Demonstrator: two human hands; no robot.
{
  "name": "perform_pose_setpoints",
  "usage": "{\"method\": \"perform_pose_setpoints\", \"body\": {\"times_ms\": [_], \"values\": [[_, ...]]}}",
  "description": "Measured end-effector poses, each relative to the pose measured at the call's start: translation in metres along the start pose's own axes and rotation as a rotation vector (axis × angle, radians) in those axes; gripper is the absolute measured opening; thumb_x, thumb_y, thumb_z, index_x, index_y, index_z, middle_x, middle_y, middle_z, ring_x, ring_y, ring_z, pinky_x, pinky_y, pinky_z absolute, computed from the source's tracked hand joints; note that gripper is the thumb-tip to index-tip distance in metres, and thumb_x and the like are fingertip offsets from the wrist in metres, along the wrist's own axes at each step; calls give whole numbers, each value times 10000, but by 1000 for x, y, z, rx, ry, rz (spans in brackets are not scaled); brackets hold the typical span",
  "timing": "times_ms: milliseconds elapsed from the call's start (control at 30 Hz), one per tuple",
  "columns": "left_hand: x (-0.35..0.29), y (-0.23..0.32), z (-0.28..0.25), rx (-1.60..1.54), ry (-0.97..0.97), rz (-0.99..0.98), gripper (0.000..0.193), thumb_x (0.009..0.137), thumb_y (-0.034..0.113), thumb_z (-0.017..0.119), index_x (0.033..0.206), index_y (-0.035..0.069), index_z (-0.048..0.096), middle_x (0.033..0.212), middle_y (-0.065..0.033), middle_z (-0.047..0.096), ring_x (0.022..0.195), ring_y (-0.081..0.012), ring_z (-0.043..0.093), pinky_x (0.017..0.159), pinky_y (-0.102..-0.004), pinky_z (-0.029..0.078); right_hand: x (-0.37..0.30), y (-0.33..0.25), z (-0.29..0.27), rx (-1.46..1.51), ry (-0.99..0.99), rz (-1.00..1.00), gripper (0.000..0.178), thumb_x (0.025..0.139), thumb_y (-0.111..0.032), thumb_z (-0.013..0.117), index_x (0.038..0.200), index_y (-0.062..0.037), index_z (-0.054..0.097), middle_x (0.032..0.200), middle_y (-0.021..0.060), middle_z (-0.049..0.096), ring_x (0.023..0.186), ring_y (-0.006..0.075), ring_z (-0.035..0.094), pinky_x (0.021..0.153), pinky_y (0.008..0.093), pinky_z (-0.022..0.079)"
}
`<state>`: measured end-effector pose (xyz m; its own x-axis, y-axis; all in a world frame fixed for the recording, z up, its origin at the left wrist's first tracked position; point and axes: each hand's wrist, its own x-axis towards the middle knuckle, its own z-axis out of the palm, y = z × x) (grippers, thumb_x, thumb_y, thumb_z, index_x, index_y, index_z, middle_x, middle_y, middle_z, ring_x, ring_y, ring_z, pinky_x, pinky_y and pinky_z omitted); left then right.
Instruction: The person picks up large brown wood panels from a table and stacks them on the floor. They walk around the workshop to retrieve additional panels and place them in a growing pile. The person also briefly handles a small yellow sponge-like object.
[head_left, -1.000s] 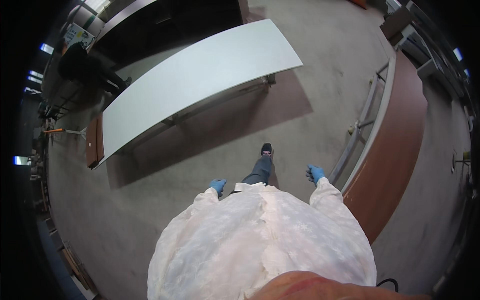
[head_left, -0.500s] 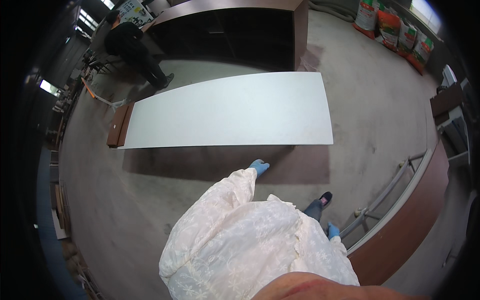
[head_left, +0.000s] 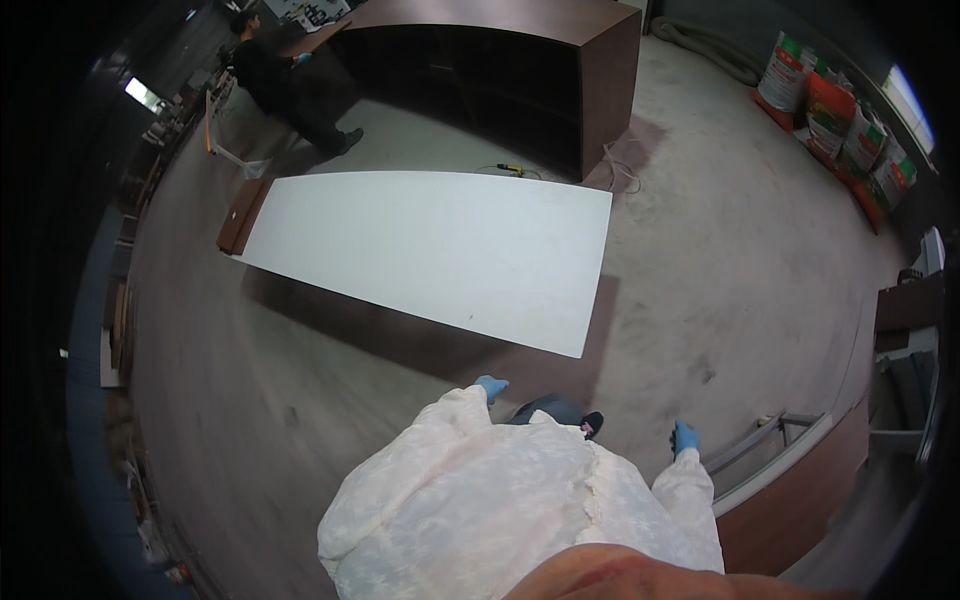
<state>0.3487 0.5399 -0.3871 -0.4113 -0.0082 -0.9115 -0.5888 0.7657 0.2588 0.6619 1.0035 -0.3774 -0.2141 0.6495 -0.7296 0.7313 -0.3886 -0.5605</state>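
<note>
My left hand (head_left: 490, 388), in a blue glove, is held low in front of me, its fingers partly stretched out and nothing visible in them. It is apart from a long white panel (head_left: 430, 260), which lies flat, raised above the floor. My right hand (head_left: 685, 437), also gloved in blue, hangs out to the right near a metal-framed piece with a brown panel (head_left: 800, 500). Along its inner side runs a dark patch; whether that is glove or a held thing, I cannot tell. Brown boards (head_left: 244, 218) sit at the panel's left end.
Beyond the panel stands a large brown open-fronted cabinet (head_left: 610, 95); a yellow-and-black tool (head_left: 511, 169) lies on the floor by it. A co-worker (head_left: 275, 85) in dark clothes stands at its left end. Filled sacks (head_left: 830, 112) and a thick grey hose (head_left: 700, 48) are far right.
My view has turned, so the white panel now slants with its right end nearer me. My right hand has come forward, and my left is closer to my body. The co-worker's posture has changed.
</note>
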Motion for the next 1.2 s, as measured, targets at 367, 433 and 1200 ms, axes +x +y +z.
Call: {"method": "perform_pose_setpoints", "body": {"times_ms": [367, 433, 1200], "values": [[84, 173, 30, -647, 271, -54, 463, 859, 413, 668, 1189, 97, 599, 1067, -163, 601, 843, -310, 596, 683, -509, 504, 143, -297, 52, -158, -462, -455, 411, 898, -331, 649, 1169, -22, 632, 911, 47, 680, 762, 115, 630, 678, 255, 479], [94, 238, 25, -837, 268, -151, 393, 862, 344, 649, 1167, 101, 605, 986, -140, 600, 768, -273, 578, 640, -457, 488, 187, -315, 35, -332, -379, -514, 412, 885, -331, 658, 1151, -16, 644, 894, 58, 680, 744, 121, 625, 656, 263, 483], [41, 832, -176, -1437, 480, 506, 520, 882, 409, 625, 1307, 127, 525, 1339, -102, 516, 1125, -301, 536, 958, -475, 430, 574, -688, -21, -633, -397, -337, 398, 841, -340, 684, 1034, 8, 671, 757, 77, 660, 617, 177, 605, 578, 327, 490]]}}
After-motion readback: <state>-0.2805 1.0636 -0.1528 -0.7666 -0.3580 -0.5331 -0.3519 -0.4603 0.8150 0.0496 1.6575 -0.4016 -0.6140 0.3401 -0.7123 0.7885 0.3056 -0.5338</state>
